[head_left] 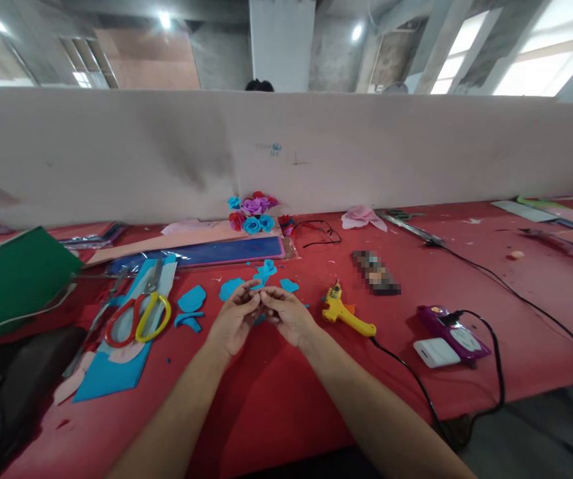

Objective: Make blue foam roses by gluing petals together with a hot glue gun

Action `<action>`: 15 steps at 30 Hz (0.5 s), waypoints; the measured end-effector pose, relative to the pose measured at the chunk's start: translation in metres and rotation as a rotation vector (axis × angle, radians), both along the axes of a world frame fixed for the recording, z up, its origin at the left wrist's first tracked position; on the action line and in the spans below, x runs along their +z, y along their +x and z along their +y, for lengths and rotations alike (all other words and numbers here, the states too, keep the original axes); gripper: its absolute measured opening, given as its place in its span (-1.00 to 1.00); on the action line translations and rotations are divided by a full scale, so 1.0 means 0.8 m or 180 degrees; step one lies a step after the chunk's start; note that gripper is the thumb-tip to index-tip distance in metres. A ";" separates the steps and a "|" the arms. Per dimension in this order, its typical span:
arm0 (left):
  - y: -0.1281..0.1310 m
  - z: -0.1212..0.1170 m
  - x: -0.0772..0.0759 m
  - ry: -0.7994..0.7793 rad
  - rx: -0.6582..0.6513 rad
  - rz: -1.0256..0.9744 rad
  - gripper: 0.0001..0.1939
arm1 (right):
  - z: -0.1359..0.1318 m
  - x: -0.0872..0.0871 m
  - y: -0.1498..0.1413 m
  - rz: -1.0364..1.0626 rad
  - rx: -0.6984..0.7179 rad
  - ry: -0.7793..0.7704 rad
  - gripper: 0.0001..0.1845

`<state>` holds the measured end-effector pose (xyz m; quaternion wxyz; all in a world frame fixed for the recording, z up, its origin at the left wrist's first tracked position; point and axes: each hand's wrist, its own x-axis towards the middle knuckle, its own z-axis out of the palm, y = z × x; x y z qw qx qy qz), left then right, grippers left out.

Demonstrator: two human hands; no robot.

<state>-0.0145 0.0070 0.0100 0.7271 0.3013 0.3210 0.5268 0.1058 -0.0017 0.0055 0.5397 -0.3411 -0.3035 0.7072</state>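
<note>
My left hand (237, 316) and my right hand (287, 315) meet over the middle of the table, thumbs and fingertips pinched together. At their tips is a small blue paper flower (266, 269), its lower end partly hidden by my fingers. Cut blue paper petals lie close by: one petal (191, 299) left of my left hand, another (230, 289) just behind it, and a small one (289, 285) behind my right hand. To the right of my right hand rests a yellow hot glue gun (340, 313) with a black cord.
Scissors (139, 318) with red and yellow handles lie on blue paper (117, 376) at left. Finished paper roses (254, 211) stand by the white partition (366, 153). A purple power strip (453, 336) holds a white plug; cords cross the red table (526, 319) at right.
</note>
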 end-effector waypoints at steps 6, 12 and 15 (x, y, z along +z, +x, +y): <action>-0.016 0.008 0.000 0.0357 0.0157 0.0903 -0.68 | 0.005 0.003 0.009 -0.0086 -0.0395 0.0157 -0.73; -0.049 0.031 -0.010 0.0776 0.1341 0.2447 -0.88 | 0.009 0.004 0.023 -0.0410 -0.0770 0.0216 -0.73; -0.049 0.031 -0.014 0.0896 0.1196 0.2904 -0.87 | 0.007 0.001 0.020 -0.0424 -0.0702 0.0185 -0.72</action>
